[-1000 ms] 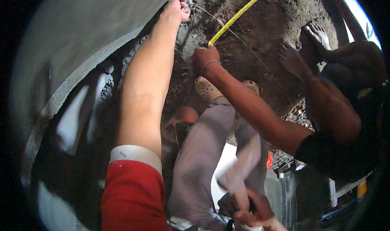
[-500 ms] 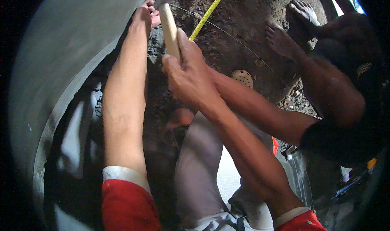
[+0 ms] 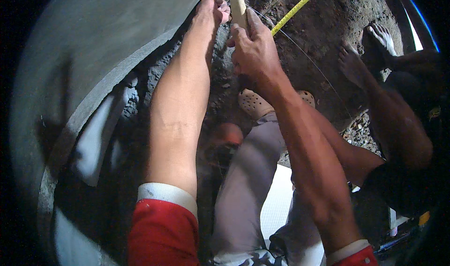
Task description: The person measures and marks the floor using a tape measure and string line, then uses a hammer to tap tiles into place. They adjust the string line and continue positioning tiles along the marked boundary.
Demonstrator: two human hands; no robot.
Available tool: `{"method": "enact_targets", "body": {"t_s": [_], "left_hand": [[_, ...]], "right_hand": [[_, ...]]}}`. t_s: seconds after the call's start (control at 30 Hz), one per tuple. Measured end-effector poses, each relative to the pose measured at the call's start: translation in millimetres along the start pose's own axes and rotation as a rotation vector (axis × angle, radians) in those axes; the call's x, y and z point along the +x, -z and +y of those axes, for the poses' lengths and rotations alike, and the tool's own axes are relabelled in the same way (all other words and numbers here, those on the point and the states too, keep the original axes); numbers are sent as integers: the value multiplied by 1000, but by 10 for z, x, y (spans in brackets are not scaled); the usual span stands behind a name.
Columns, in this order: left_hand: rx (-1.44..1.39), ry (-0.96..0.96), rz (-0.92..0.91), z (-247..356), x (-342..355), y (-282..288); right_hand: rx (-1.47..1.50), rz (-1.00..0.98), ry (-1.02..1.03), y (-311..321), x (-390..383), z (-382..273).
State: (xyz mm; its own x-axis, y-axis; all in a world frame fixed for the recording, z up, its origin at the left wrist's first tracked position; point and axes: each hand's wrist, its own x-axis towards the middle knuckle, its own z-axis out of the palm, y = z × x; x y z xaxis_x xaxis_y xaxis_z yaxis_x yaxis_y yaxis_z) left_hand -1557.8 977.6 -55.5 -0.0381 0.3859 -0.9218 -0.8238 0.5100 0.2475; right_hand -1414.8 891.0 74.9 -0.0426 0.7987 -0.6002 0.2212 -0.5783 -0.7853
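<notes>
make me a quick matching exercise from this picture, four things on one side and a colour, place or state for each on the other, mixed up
Things
1 wooden handle
2 measuring tape
3 clogs
4 left hand

Descriptions
A tan, dotted with holes
B beside the grey wall, near the top of the picture
C gripped in the right hand
D a yellow strip above the dirt

Right pairs: 1-C, 2-D, 3-A, 4-B
</notes>
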Motion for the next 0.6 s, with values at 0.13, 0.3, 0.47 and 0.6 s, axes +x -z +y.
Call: {"method": "enact_targets", "body": {"t_s": [0.13, 0.3, 0.47, 0.6], "left_hand": [[-6, -2, -4, -12, 26, -6], [-10, -8, -2, 0, 57, 40], [10, -16, -7, 5, 93, 89], [21, -23, 2, -3, 101, 116]], "right_hand": [[-36, -56, 24, 74, 39, -6], [-74, -33, 58, 31, 26, 27], [-118, 25, 23, 23, 15, -30], [-94, -31, -9, 124, 8, -129]]}}
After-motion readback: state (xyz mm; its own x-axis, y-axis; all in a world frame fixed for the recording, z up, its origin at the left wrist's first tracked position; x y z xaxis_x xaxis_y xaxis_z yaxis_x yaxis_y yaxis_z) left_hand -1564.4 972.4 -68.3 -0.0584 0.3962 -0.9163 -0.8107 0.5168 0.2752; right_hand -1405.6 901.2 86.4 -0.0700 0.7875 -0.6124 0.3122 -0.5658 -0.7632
